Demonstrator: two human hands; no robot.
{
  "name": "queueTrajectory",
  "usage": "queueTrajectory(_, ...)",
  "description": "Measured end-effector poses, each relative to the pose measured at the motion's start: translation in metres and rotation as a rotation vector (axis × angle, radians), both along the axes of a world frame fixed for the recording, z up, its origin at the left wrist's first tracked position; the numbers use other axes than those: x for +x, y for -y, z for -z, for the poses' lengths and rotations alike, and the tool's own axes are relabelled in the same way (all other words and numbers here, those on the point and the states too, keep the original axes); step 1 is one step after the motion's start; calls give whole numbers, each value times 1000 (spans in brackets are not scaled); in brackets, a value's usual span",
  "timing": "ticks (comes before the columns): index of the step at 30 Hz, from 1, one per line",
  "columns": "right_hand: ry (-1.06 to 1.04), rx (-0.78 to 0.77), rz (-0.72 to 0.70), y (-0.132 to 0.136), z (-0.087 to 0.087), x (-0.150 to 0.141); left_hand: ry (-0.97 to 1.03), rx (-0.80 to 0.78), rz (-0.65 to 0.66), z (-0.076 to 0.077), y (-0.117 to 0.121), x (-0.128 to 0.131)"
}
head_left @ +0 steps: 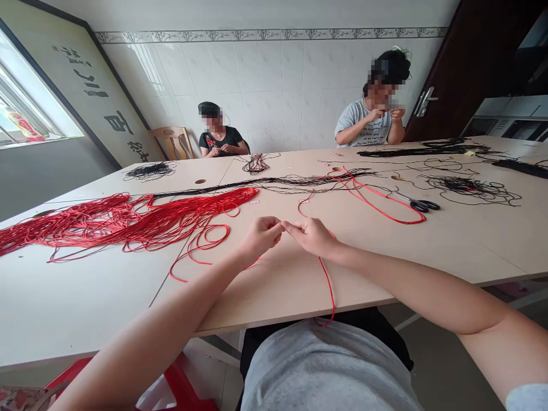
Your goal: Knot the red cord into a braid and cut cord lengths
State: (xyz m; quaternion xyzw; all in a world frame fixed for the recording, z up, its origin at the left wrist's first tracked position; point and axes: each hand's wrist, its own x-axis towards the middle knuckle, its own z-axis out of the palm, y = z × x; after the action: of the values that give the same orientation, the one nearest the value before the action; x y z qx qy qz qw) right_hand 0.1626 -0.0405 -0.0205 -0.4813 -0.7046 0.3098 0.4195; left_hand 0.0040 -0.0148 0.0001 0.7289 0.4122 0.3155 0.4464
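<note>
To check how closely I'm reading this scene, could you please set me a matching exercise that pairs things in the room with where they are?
Things:
1. black-handled scissors
2. large red cord bundle
3. red cord strand below the right hand
4. seated person in a grey T-shirt

Places:
A. hanging over the near edge of the table
B. beyond the far side
C. on the left side
D. on the right side, near black cords

Pairs: 1-D, 2-C, 3-A, 4-B
</note>
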Motion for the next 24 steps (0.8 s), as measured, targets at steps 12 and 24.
queueTrajectory(12, 165, 356, -22, 3, 5, 8, 182, -259, 220, -5, -7, -10)
queueTrajectory(24, 193, 380, 24, 5, 2, 14, -13, -156, 288, -12, 8, -9)
